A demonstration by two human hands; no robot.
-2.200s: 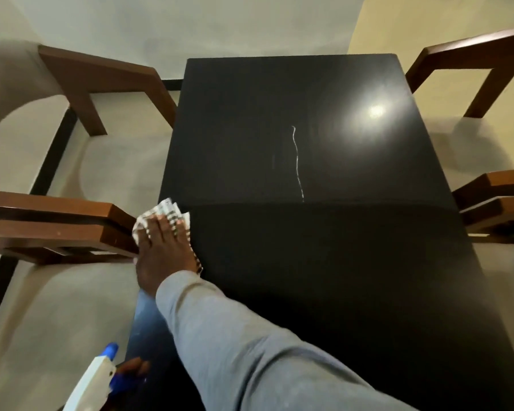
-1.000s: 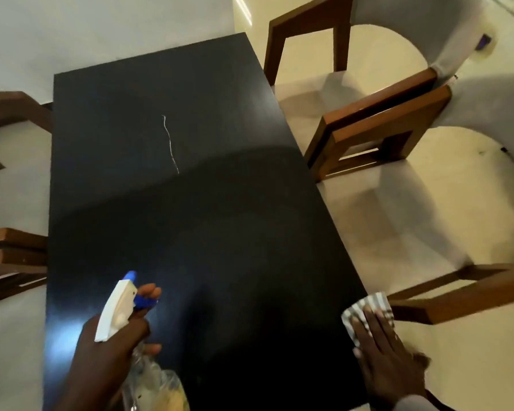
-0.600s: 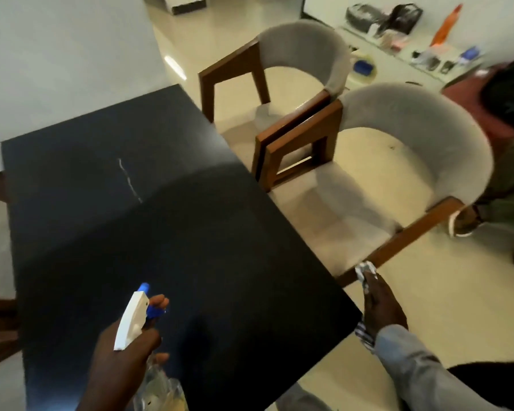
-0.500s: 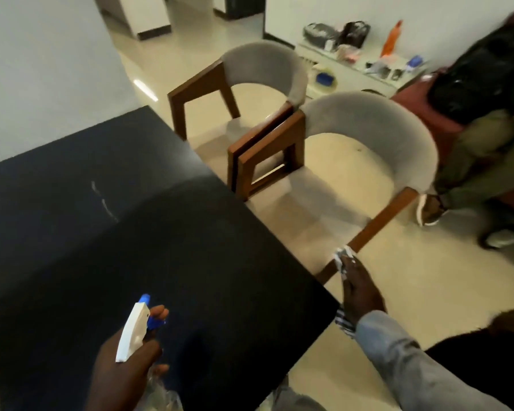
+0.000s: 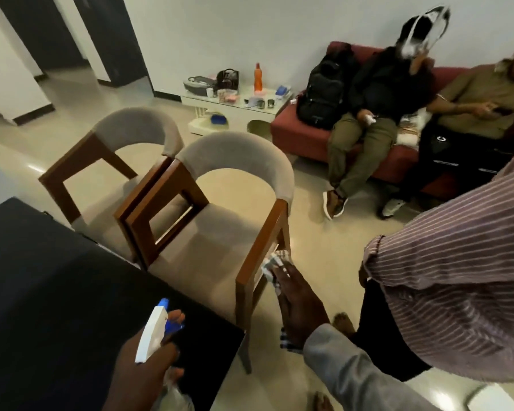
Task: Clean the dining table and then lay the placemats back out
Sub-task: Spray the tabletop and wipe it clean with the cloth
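The black dining table (image 5: 57,286) fills the lower left, its near right corner by my hands. My left hand (image 5: 143,369) grips a spray bottle (image 5: 152,333) with a white head and blue trigger, held over that corner. My right hand (image 5: 297,301) holds a checked cloth (image 5: 275,262) off the table's right side, next to the front wooden arm of the nearer chair (image 5: 229,203). No placemats are in view.
Two grey padded chairs with wooden frames, the farther one (image 5: 125,149), stand along the table's right edge. A person in a striped shirt (image 5: 457,277) stands close at my right. Two people sit on a red sofa (image 5: 303,134) beyond, beside a low cluttered side table (image 5: 235,99).
My view has swung right, away from the tabletop toward the chairs and sofa. My right hand with the cloth left the table's edge and moved beside the chair arm. The spray bottle stays in my left hand.
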